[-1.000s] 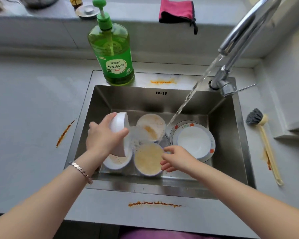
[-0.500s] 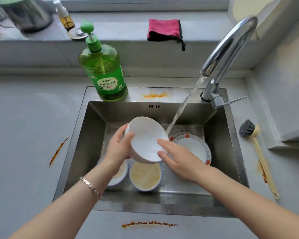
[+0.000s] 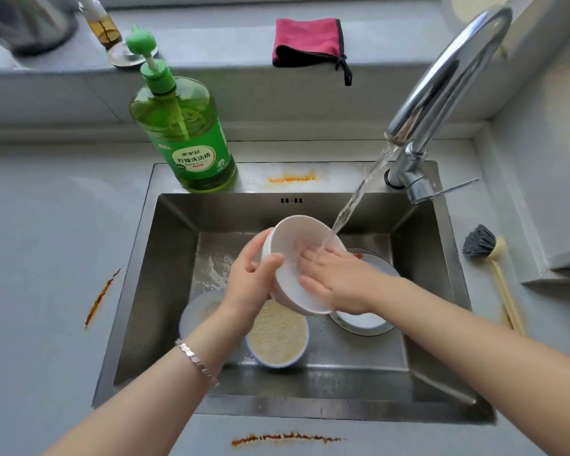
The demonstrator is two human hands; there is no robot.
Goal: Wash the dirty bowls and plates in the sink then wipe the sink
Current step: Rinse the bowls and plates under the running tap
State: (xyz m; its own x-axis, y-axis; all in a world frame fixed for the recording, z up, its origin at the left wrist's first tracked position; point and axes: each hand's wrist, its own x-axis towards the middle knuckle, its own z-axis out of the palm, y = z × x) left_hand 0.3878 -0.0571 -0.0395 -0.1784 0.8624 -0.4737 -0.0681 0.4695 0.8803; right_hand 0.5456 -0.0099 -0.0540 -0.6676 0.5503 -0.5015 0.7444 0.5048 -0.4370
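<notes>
One bowl (image 3: 292, 233), left hand (image 3: 250, 279) gripping, right hand (image 3: 339, 281) inside

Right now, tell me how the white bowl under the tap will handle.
Probably slippery: water runs into the bowl and over the right hand pressed inside. Likely rigid and breakable, given its glossy, ceramic-looking surface. Seems light: the left hand alone grips its rim.

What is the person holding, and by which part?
The left hand grips a white bowl by its rim; the right hand lies flat inside it, holding nothing.
</notes>
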